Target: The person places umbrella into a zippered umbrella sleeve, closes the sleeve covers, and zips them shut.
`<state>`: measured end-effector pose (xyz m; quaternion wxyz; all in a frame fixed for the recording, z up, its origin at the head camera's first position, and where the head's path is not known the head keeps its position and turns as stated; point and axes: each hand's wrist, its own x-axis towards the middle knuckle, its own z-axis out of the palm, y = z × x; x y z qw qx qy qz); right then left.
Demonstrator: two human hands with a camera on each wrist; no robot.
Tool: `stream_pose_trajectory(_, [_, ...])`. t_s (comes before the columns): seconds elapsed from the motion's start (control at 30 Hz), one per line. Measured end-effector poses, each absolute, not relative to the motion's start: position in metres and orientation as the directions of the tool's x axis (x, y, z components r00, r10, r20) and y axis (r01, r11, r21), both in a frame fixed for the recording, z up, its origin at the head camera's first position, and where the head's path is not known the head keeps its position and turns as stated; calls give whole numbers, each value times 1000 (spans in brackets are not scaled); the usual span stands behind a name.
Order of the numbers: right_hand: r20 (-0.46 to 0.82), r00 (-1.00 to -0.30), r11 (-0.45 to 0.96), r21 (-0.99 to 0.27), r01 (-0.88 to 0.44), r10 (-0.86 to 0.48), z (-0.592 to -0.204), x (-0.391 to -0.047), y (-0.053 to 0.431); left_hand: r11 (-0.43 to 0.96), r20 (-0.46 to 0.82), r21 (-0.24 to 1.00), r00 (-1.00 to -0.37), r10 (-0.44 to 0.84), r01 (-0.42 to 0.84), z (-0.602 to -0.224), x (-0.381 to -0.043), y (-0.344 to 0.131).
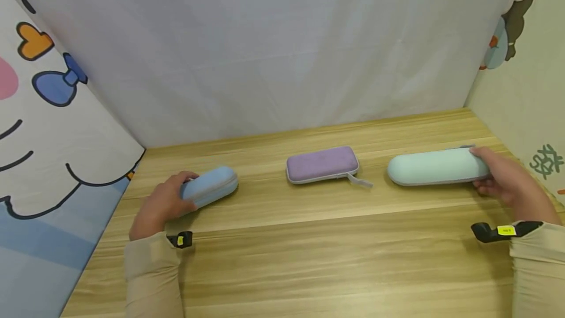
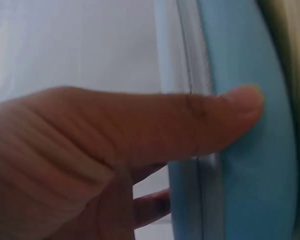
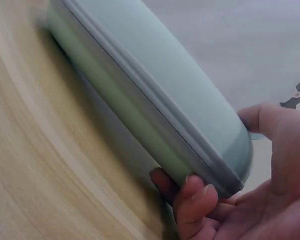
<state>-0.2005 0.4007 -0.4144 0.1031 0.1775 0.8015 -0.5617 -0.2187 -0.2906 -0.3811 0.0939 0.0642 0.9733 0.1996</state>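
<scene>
On the left of the head view, my left hand [image 1: 162, 205] grips the near end of a light blue zippered case [image 1: 211, 185]. Its thumb [image 2: 190, 122] lies across the grey zipper band in the left wrist view, with the other fingers mostly hidden behind the case. At the right, my right hand [image 1: 507, 175] holds the right end of a longer mint green case [image 1: 437, 167], thumb on top and fingers underneath. In the right wrist view that end of the mint case [image 3: 165, 85] is tilted up from the wood. A purple zippered case [image 1: 322, 165] lies between the two hands, untouched.
The purple case's grey pull strap [image 1: 359, 180] points right on the wood-grain table [image 1: 309, 259]. A pale curtain [image 1: 282, 53] hangs along the back edge. Printed cartoon panels stand at the left [image 1: 66, 151] and right [image 1: 521, 92].
</scene>
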Motion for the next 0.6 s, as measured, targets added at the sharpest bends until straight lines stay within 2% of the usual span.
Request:
stream_pose_trajectory(0.1, [-350,-911,305,-862,405,220,-416,-200,400,876,-188,453,-944,272,162,-377,-219,-287])
stream_pose_trajectory(0.23, [-331,-902,351,-839,416,277,-417,-199,396,846,-191,484,-916,352,224,-375,-219,-281])
stream_pose_trajectory(0.6, [-261,-892,559,-705,437,369,-403,-198,385,834,-164,492,-914,371,250,-376,-219,-274])
